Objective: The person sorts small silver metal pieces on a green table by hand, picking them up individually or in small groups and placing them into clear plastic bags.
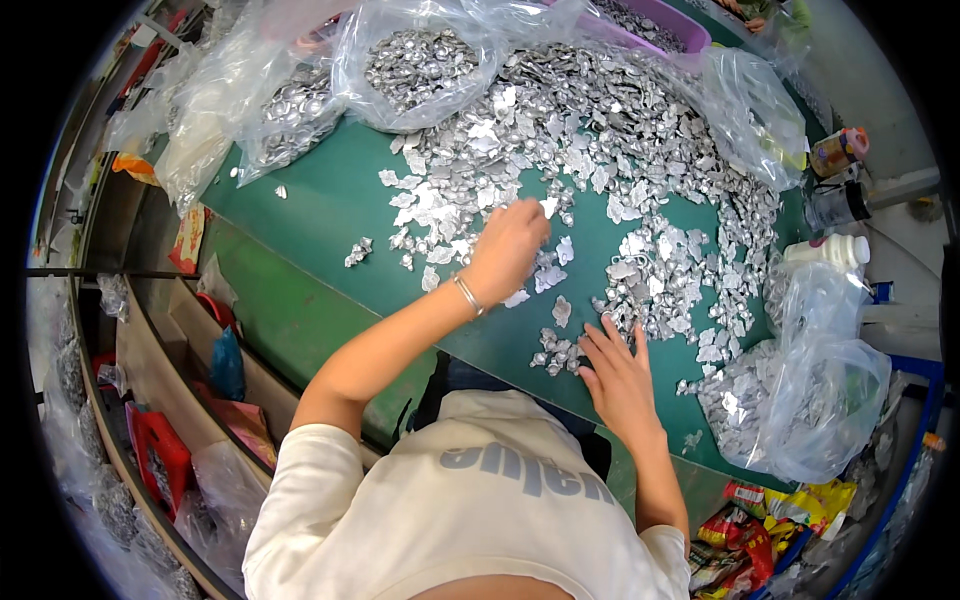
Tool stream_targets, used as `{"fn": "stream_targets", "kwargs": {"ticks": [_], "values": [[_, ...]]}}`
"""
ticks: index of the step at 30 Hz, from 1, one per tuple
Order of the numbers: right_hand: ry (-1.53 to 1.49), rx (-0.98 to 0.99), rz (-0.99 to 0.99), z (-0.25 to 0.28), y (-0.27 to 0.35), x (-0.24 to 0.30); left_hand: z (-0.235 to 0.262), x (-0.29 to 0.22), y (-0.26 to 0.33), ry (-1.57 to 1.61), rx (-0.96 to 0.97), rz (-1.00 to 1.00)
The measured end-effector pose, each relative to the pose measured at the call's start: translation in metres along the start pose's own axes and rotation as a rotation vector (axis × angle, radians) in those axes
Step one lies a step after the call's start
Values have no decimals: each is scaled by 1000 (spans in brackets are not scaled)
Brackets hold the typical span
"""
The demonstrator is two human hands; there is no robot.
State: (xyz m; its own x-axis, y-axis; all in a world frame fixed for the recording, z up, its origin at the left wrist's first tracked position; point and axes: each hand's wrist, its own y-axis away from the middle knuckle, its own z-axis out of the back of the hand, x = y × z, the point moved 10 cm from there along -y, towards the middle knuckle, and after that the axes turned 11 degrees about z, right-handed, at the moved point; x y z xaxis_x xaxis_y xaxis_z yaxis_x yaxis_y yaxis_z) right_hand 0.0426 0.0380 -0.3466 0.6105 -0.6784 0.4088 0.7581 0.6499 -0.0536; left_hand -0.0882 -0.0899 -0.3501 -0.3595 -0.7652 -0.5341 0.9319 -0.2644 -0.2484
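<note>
A wide heap of small flat silver metal pieces (600,150) covers the green table (320,210). My left hand (508,248), a thin bracelet on its wrist, reaches into the near edge of the heap with its fingers pinched on one silver piece (548,207). Closer to my body, my right hand (615,368) lies flat with fingers spread. Its fingertips touch a small cluster of pieces (556,352) and the edge of the heap.
Clear plastic bags holding more silver pieces lie at the back left (290,105), back middle (420,65) and right front (800,400). A purple tray (670,25) is at the back. Bottles (835,250) stand on the right. Shelves with red bags (160,450) run along the left.
</note>
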Motion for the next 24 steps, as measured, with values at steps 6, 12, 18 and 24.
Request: {"fn": "stream_targets", "kwargs": {"ticks": [6,12,18,24], "values": [[39,-237,-132,16,10,-23,-9,-57,72,140,179,-118],[8,-229,-102,17,0,-16,-18,-57,108,214,254,-55],[-37,-89,-37,-16,8,5,-18,-63,77,80,251,-131],[-19,-608,-394,29,95,-31,-5,-28,64,-44,42,-57]]}}
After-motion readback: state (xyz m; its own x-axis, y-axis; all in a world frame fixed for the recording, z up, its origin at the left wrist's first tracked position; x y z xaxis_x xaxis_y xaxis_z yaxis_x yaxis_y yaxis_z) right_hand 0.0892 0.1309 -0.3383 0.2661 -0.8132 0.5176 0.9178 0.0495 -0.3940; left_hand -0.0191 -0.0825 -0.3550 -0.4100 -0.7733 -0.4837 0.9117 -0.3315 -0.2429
